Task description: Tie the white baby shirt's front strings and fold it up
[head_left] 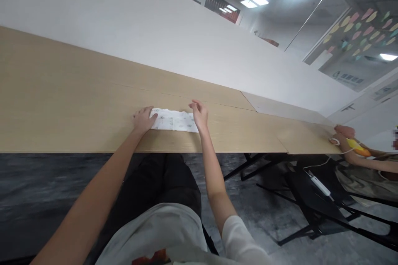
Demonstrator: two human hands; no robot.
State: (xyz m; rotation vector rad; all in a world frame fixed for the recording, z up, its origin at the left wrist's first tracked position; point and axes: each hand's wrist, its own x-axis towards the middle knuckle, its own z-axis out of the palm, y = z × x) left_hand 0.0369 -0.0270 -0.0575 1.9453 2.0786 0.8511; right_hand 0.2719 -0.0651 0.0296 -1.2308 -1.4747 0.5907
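A white cloth (174,120) with small dark printed figures lies flat on the wooden table, folded into a long strip with a crease across its middle. My left hand (144,119) rests at its left end, fingers spread on the tabletop and the thumb on the cloth's edge. At the right end, my right hand (200,116) is turned on its side with loosely bent fingers apart, its lower edge beside or touching the cloth. Nothing shows between the fingers of either hand.
The wooden table (68,91) runs along a white wall (124,20), with its front edge close to my body. At the far right, another person's arm (351,155) leans on the table. Black folding chairs (314,203) stand below, one bearing a white power strip (320,185).
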